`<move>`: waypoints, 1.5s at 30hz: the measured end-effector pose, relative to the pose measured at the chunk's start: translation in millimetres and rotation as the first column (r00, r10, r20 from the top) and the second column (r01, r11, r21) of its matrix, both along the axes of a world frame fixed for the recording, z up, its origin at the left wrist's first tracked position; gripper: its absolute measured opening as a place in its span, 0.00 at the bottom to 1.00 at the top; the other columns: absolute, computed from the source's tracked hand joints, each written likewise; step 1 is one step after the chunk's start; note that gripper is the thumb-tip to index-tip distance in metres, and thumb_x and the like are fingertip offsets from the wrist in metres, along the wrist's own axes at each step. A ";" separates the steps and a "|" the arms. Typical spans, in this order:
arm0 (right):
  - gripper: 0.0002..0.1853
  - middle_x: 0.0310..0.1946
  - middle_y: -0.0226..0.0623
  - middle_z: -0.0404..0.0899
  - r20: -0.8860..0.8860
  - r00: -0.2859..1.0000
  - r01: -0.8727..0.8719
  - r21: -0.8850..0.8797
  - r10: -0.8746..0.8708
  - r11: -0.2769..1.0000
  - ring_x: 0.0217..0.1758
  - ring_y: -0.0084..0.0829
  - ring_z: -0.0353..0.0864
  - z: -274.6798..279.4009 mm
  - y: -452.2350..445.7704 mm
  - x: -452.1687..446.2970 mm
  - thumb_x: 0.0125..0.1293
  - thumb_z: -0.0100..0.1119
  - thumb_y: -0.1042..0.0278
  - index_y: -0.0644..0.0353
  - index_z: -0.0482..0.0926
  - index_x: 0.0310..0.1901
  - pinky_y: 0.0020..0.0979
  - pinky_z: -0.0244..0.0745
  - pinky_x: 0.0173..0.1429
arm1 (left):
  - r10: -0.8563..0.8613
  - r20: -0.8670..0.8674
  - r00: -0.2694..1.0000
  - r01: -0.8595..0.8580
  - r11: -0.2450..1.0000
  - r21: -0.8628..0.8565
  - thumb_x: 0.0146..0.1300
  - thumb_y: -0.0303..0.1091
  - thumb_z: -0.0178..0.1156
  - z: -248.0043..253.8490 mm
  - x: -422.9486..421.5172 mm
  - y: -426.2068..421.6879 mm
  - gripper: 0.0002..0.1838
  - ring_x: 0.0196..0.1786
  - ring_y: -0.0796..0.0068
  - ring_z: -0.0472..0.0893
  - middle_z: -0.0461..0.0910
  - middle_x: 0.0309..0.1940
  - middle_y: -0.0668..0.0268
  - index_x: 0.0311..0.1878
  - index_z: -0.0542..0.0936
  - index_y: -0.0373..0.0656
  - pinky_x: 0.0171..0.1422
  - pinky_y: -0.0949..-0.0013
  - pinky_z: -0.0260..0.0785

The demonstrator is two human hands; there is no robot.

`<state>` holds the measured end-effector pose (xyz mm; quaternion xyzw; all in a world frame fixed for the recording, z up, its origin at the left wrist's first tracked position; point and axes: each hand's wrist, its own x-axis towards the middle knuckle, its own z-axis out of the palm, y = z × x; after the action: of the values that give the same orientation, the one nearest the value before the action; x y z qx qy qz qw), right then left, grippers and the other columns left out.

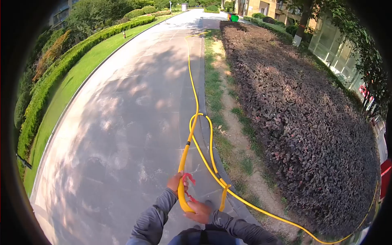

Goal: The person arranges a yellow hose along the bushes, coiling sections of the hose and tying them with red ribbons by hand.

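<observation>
A yellow hose [192, 77] runs up the paved path and comes down to my hands at the bottom centre. My left hand [175, 182] is closed around its upper held part, below a dark band. Lower and to the right, my right hand [199, 211] is wrapped round the hose where it bends. A red strip [189, 178] hangs by the hose between my hands. Beyond my hands the hose forms a loop on the path's edge, with dark tape on it. A short yellow end [224, 197] sticks out beside my right wrist.
The hose continues right along the foot of a dark purple hedge [302, 122]. A strip of dirt and grass [228, 98] borders the paved path [122, 134]. Lawn [87, 67] and green hedges lie left. A green bin [234, 18] stands far ahead.
</observation>
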<state>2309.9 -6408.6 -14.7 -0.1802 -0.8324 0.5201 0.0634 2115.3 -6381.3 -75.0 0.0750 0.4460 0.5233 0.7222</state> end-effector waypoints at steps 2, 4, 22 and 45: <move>0.22 0.38 0.45 0.78 0.159 0.984 -0.020 -0.371 0.085 0.928 0.41 0.35 0.81 5.7 -24.1 25.4 0.67 0.51 0.49 0.63 0.69 0.49 0.36 0.74 0.43 | 0.169 -0.030 0.985 -0.168 0.986 0.012 0.69 0.44 0.50 16.0 25.1 -43.6 0.15 0.17 0.77 0.69 0.68 0.18 0.72 0.41 0.70 0.40 0.19 0.75 0.61; 0.25 0.42 0.46 0.79 0.284 0.925 0.022 -0.701 0.251 0.713 0.46 0.38 0.81 -5.6 -49.3 46.2 0.68 0.49 0.44 0.62 0.69 0.50 0.38 0.75 0.49 | 0.205 -0.091 0.974 -0.198 0.977 0.084 0.69 0.44 0.49 22.3 48.0 -97.8 0.13 0.15 0.77 0.69 0.70 0.18 0.69 0.41 0.72 0.42 0.21 0.74 0.62; 0.16 0.13 0.28 0.61 0.273 0.671 0.475 -0.872 -0.689 0.117 0.10 0.21 0.58 -86.5 16.1 -25.5 0.65 0.55 0.59 0.58 0.66 0.24 0.26 0.59 0.16 | -0.245 -0.770 0.589 0.503 0.857 0.112 0.68 0.45 0.53 73.9 172.2 -368.6 0.14 0.25 0.77 0.73 0.71 0.21 0.70 0.35 0.73 0.42 0.30 0.70 0.65; 0.13 0.20 0.28 0.65 0.162 0.442 0.350 -0.937 -0.882 0.004 0.12 0.18 0.57 27.0 -399.9 460.7 0.69 0.50 0.66 0.56 0.69 0.54 0.22 0.54 0.15 | -0.139 -0.971 -0.195 0.962 0.164 -0.217 0.56 0.56 0.57 39.9 377.7 -494.3 0.15 0.30 0.55 0.81 0.79 0.24 0.61 0.35 0.79 0.56 0.32 0.51 0.70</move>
<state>2770.6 -6808.5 12.3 -0.4097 -0.1757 0.8024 0.3967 2493.0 -6875.7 -35.2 0.8347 0.4035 0.0078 0.3747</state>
